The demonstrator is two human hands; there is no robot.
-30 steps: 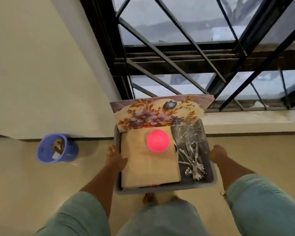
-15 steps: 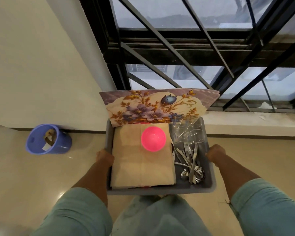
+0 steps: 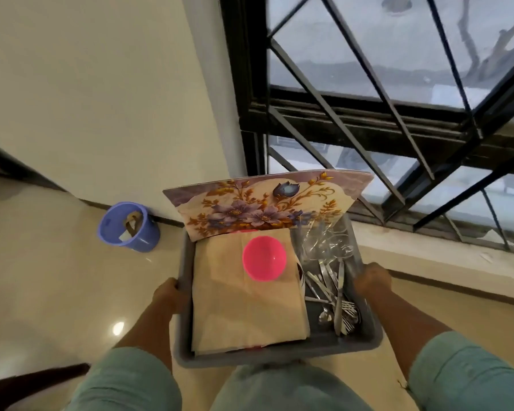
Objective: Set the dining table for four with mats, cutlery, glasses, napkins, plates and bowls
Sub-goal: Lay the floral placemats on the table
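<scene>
I carry a grey plastic tub (image 3: 279,355) in front of my body. My left hand (image 3: 168,295) grips its left rim and my right hand (image 3: 371,280) grips its right rim. Inside lie folded beige napkins (image 3: 244,310) with a pink bowl (image 3: 264,258) on top. Floral place mats (image 3: 264,203) lean against the tub's far end. Clear glasses (image 3: 324,244) and a heap of steel cutlery (image 3: 336,304) fill the right side. Whatever lies under the napkins is mostly hidden.
A blue bin (image 3: 129,226) with scraps stands on the shiny tiled floor by the cream wall. A black barred window (image 3: 398,120) with a low ledge runs ahead and to the right. A dark edge (image 3: 33,378) shows at the lower left.
The view has swung to the right and tilted, so the bin and wall have shifted toward the centre. Both hands keep the same hold on the tub, whose contents have not shifted.
</scene>
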